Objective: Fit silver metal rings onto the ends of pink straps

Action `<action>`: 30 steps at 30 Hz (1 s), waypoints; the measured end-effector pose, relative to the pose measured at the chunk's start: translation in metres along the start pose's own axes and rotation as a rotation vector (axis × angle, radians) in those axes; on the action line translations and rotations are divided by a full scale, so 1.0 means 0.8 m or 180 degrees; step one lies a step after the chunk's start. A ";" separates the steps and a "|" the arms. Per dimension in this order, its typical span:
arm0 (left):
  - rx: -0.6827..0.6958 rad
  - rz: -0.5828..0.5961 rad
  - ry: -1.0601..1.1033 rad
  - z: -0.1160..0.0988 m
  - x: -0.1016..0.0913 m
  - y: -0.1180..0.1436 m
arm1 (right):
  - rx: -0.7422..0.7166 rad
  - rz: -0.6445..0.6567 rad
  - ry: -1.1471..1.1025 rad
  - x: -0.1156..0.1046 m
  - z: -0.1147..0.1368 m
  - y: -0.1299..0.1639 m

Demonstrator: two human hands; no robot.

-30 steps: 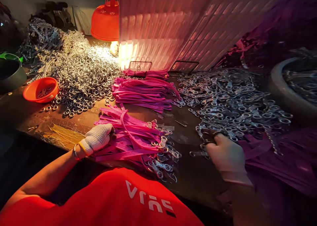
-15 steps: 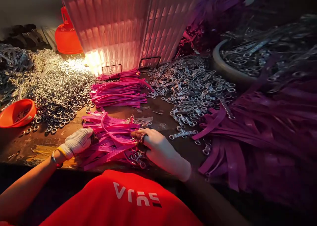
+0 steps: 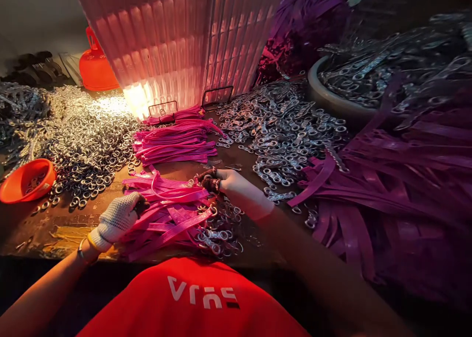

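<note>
My gloved left hand [image 3: 117, 220] presses on the near pile of pink straps [image 3: 167, 211], while my right hand [image 3: 236, 189] pinches one strap's top end. Metal rings [image 3: 88, 140] lie at ten o'clock, clips [image 3: 283, 130] at one o'clock.

Your bench [image 3: 47, 229] is carrying a lot: rings [image 3: 84, 145] are spreading across its left side beside an orange bowl [image 3: 25, 179], clasps [image 3: 283, 130] are piling up on the right, and pink straps [image 3: 175, 142] are lying stacked in the middle, with another bundle [image 3: 169, 214] sitting at the near edge and purple straps [image 3: 387, 189] sprawling far right
</note>
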State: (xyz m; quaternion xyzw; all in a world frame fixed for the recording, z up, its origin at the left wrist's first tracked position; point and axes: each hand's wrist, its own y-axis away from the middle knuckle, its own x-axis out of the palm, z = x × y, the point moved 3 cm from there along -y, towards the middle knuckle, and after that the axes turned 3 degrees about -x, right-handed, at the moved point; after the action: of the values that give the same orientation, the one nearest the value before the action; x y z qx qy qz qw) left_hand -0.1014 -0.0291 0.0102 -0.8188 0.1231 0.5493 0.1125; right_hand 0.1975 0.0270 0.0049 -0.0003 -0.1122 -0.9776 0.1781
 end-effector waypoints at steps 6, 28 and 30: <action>0.0931 -0.0264 0.0345 -0.041 0.014 -0.036 | -0.0156 -0.0034 0.0196 0.008 0.007 0.008; -0.0683 0.0369 -0.0348 0.020 0.018 0.037 | -0.1045 -0.0156 0.5320 0.061 -0.008 -0.002; -0.1000 0.0400 -0.0590 0.020 0.032 0.036 | -0.1123 -0.0218 0.5385 0.062 -0.006 0.001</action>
State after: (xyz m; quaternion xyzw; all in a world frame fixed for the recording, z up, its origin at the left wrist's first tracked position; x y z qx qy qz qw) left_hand -0.1156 -0.0529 -0.0210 -0.7630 0.0758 0.6407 -0.0404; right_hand 0.1518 0.0081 0.0026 0.7032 0.2115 -0.6573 0.1695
